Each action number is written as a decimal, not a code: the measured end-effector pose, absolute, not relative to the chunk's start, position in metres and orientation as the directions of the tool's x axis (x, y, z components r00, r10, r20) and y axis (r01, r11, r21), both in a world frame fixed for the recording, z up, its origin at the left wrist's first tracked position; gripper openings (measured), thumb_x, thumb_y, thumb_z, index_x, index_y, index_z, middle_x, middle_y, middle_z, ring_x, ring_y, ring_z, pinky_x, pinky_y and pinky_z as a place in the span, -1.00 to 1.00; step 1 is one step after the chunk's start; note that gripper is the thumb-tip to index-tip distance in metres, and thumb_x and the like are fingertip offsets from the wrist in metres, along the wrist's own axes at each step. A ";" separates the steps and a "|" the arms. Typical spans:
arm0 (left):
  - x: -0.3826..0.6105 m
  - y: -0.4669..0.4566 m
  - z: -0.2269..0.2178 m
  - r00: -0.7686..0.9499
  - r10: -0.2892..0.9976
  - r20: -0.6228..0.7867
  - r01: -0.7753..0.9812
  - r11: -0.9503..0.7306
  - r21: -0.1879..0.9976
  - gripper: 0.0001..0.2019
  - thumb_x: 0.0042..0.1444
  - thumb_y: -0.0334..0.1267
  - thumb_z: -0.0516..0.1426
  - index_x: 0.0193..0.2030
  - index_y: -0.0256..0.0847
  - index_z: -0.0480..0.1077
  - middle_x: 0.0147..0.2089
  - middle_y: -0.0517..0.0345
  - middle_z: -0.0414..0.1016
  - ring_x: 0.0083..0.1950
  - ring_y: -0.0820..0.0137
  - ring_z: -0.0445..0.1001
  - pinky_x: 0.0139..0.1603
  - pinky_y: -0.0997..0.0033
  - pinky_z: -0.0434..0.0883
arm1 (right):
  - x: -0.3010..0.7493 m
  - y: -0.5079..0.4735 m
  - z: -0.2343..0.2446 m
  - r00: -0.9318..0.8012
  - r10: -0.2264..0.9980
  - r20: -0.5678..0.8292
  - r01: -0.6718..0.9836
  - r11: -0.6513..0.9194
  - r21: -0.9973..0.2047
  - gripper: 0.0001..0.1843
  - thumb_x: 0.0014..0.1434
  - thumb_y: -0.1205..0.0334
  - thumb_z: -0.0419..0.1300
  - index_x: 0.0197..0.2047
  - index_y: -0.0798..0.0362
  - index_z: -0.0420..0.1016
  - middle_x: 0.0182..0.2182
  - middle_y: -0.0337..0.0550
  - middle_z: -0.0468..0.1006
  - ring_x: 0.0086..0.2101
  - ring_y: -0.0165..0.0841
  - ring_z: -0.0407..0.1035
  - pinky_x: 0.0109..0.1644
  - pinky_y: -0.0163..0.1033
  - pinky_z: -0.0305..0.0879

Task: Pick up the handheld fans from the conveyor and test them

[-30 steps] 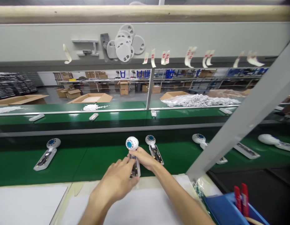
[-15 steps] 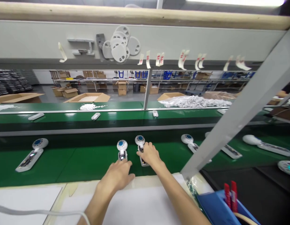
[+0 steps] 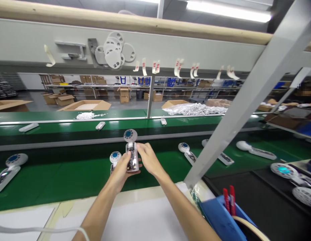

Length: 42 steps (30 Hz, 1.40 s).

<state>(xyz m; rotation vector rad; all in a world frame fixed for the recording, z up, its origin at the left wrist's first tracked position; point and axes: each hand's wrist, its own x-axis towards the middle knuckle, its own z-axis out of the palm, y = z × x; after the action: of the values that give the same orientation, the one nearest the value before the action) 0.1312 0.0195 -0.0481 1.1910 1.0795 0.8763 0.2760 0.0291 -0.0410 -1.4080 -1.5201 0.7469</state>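
Note:
Both hands hold one white handheld device (image 3: 131, 150) with a round blue-centred head, lifted above the green conveyor belt (image 3: 70, 174). My left hand (image 3: 121, 169) grips its open handle from below and the left side. My right hand (image 3: 148, 160) closes on the handle from the right. A second device of the same kind (image 3: 114, 158) lies on the belt just left of my left hand, partly hidden by it.
More devices lie along the belt: one at the far left (image 3: 8, 167), several to the right (image 3: 186, 152). A grey slanted strut (image 3: 235, 107) crosses the right side. A blue bin (image 3: 220, 214) with red pens sits at the lower right. A grey cable (image 3: 40, 229) lies on the white worktop.
My left hand let go of the first device, which stays on the belt. My right hand picked up the neighbouring device, and both hands now hold it raised. The view shifted right.

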 end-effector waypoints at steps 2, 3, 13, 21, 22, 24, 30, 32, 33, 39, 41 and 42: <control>0.135 0.018 -0.046 0.209 0.953 -0.219 -0.299 0.276 0.914 -0.62 0.27 0.00 0.10 0.10 -0.20 0.29 -0.09 -0.12 0.58 -0.29 0.24 0.61 -0.41 0.32 0.52 | 0.283 0.023 -0.029 0.073 0.932 0.355 0.445 0.288 -0.848 -0.48 0.35 -0.15 -0.05 -0.01 0.02 0.57 -0.10 -0.05 0.43 -0.01 -0.24 0.36 0.19 -0.10 0.24; 0.136 0.017 -0.044 0.163 0.959 -0.233 -0.356 0.278 0.892 -0.66 0.25 -0.06 0.14 0.05 -0.22 0.29 -0.17 -0.07 0.59 -0.38 0.29 0.58 -0.50 0.37 0.48 | 0.289 0.022 -0.025 0.094 0.919 0.382 0.473 0.296 -0.830 -0.51 0.34 -0.13 -0.03 -0.03 0.02 0.57 -0.10 -0.05 0.42 -0.03 -0.23 0.36 0.18 -0.08 0.24; 0.123 -0.004 -0.003 0.076 0.996 0.044 -0.504 0.001 0.864 -0.65 0.16 -0.20 0.18 0.05 -0.17 0.22 -0.11 0.06 0.53 -0.45 0.41 0.51 -0.49 0.37 0.49 | 0.368 0.056 -0.067 0.509 0.857 0.086 0.825 -0.457 -0.332 -0.35 0.28 0.10 0.12 0.34 0.23 0.20 0.20 0.30 0.23 0.20 0.13 0.18 0.21 0.10 0.17; 0.116 -0.019 0.016 0.116 0.977 0.177 -0.436 -0.110 0.893 -0.41 0.17 -0.26 0.14 0.32 -0.05 0.07 0.01 0.04 0.48 -0.39 0.42 0.51 -0.42 0.36 0.51 | 0.384 0.062 -0.110 0.639 0.768 0.041 0.748 -0.609 -0.265 -0.34 0.25 0.10 0.11 0.31 0.28 0.12 0.31 0.36 0.07 0.29 0.18 0.01 0.26 0.19 0.08; 0.116 -0.020 0.016 0.121 0.975 0.184 -0.434 -0.115 0.893 -0.40 0.19 -0.26 0.13 0.34 -0.03 0.05 0.02 0.04 0.47 -0.38 0.43 0.50 -0.41 0.37 0.50 | 0.385 0.061 -0.114 0.663 0.748 0.037 0.730 -0.633 -0.258 -0.32 0.24 0.10 0.12 0.32 0.29 0.10 0.31 0.39 0.06 0.29 0.24 -0.02 0.26 0.24 0.04; 0.114 -0.021 0.016 0.137 0.971 0.197 -0.443 -0.118 0.889 -0.40 0.21 -0.26 0.12 0.36 -0.01 0.03 0.06 0.04 0.45 -0.37 0.44 0.50 -0.41 0.40 0.49 | 0.387 0.060 -0.119 0.694 0.720 0.008 0.698 -0.670 -0.253 -0.25 0.23 0.11 0.13 0.35 0.34 0.02 0.29 0.46 0.08 0.26 0.31 0.02 0.24 0.29 0.02; 0.114 -0.021 0.013 0.175 0.954 0.242 -0.493 -0.128 0.861 -0.33 0.23 -0.24 0.14 0.40 0.03 -0.07 0.11 -0.02 0.41 -0.32 0.40 0.53 -0.37 0.32 0.55 | 0.403 0.059 -0.111 0.656 0.736 -0.166 0.687 -0.674 -0.273 -0.49 0.08 0.37 0.21 0.12 0.29 0.32 0.09 0.46 0.40 0.21 0.26 0.19 0.17 0.26 0.09; 0.116 -0.022 0.013 0.171 0.953 0.248 -0.512 -0.129 0.849 -0.31 0.23 -0.23 0.15 0.41 0.04 -0.10 0.09 -0.03 0.42 -0.33 0.39 0.53 -0.37 0.31 0.56 | 0.404 0.059 -0.106 0.596 0.762 -0.254 0.686 -0.647 -0.332 -0.61 0.02 0.39 0.29 -0.05 0.22 0.39 -0.03 0.37 0.50 0.14 0.24 0.30 0.12 0.24 0.18; 0.117 -0.023 0.014 0.166 0.955 0.247 -0.522 -0.127 0.844 -0.31 0.24 -0.23 0.15 0.42 0.04 -0.11 0.10 -0.03 0.42 -0.33 0.39 0.53 -0.37 0.31 0.55 | 0.403 0.058 -0.104 0.551 0.781 -0.293 0.681 -0.624 -0.382 -0.65 -0.01 0.38 0.32 -0.12 0.20 0.40 -0.10 0.29 0.54 0.07 0.19 0.37 0.08 0.20 0.25; 0.118 -0.025 0.015 0.133 0.958 0.255 -0.547 -0.143 0.825 -0.30 0.20 -0.27 0.16 0.39 0.04 -0.10 0.12 -0.02 0.39 -0.25 0.33 0.56 -0.28 0.18 0.60 | 0.360 0.047 -0.077 0.221 0.920 -0.325 0.449 -0.392 -0.803 -0.69 0.24 0.07 0.19 -0.06 0.07 0.29 -0.38 -0.15 0.52 -0.33 -0.27 0.54 -0.26 -0.20 0.49; 0.116 -0.025 0.017 0.131 0.958 0.255 -0.531 -0.150 0.834 -0.29 0.18 -0.27 0.18 0.38 0.05 -0.09 0.14 -0.02 0.39 -0.23 0.31 0.57 -0.27 0.19 0.60 | 0.342 0.042 -0.058 0.101 0.948 -0.303 0.192 -0.317 -0.929 -0.65 0.23 0.01 0.18 -0.04 0.06 0.29 -0.41 -0.18 0.51 -0.44 -0.33 0.50 -0.35 -0.23 0.49; 0.115 -0.025 0.018 0.129 0.959 0.251 -0.522 -0.149 0.840 -0.29 0.17 -0.26 0.20 0.36 0.05 -0.09 0.15 -0.02 0.40 -0.23 0.31 0.58 -0.27 0.21 0.59 | 0.334 0.039 -0.048 0.044 0.958 -0.283 0.048 -0.285 -0.957 -0.65 0.20 0.03 0.21 -0.07 0.07 0.31 -0.40 -0.16 0.52 -0.48 -0.35 0.48 -0.39 -0.24 0.48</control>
<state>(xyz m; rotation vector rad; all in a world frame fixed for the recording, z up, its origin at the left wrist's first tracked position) 0.1154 -0.0248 0.0178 1.0328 0.5662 1.4179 0.3343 0.0386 -0.0485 -1.4770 -1.0710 1.3639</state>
